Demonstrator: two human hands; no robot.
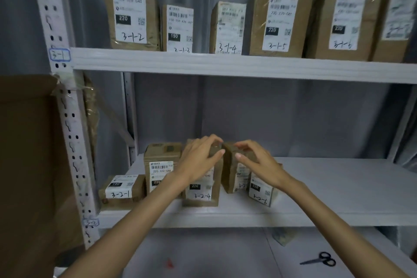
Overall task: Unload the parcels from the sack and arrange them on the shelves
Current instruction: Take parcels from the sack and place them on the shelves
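Several brown cardboard parcels with white labels stand at the left of the middle shelf (338, 189). My left hand (199, 156) grips the top of the parcel marked 3-2-4 (200, 196). My right hand (255, 160) holds the top of the neighbouring parcel (234, 178), which stands between 3-2-4 and the parcel marked 3-2-6 (261, 192). Left of these stand a taller parcel (161, 165) and the low parcel 3-2-1 (121, 189). The sack is out of view.
The upper shelf (225, 64) carries a row of several labelled parcels, 3-1-2 (130, 9) to 3-1-6 (345, 22). A large cardboard sheet (29, 165) leans at the left by the white upright post (67, 119). Black scissors (322, 259) lie on the lowest shelf.
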